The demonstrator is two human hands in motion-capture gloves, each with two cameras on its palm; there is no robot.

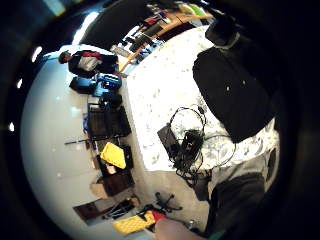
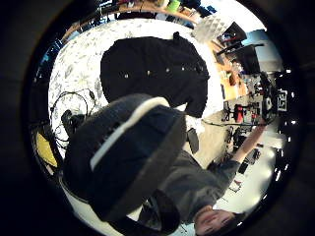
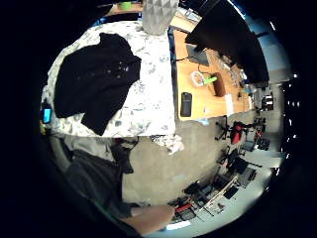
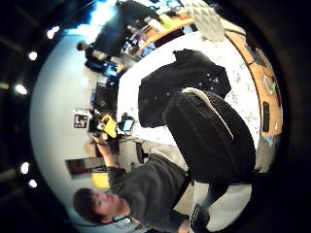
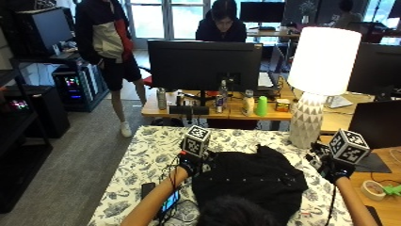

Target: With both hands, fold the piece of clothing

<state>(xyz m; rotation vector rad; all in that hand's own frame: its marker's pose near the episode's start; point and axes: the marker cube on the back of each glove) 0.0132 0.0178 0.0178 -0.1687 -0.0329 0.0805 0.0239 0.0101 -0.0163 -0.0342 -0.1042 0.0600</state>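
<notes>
A black buttoned garment (image 5: 251, 181) lies spread flat on the floral tablecloth (image 5: 150, 146). Its near part is hidden behind the person's head. My left hand (image 5: 188, 165) hovers raised by the garment's left edge and holds nothing. My right hand (image 5: 324, 164) hovers off the garment's right side, fingers relaxed, also empty. Both palms look down from a height: the whole garment (image 2: 152, 73) shows in the left thumb side view, and the garment (image 3: 94, 82) in the right little finger side view. Neither hand touches the cloth.
A white lamp (image 5: 319, 70) stands at the table's far right corner. A phone (image 5: 169, 201) and tangled cables (image 1: 187, 145) lie at the near left. A wooden desk with a tape roll (image 5: 374, 188) adjoins on the right. A monitor (image 5: 204, 59) stands behind.
</notes>
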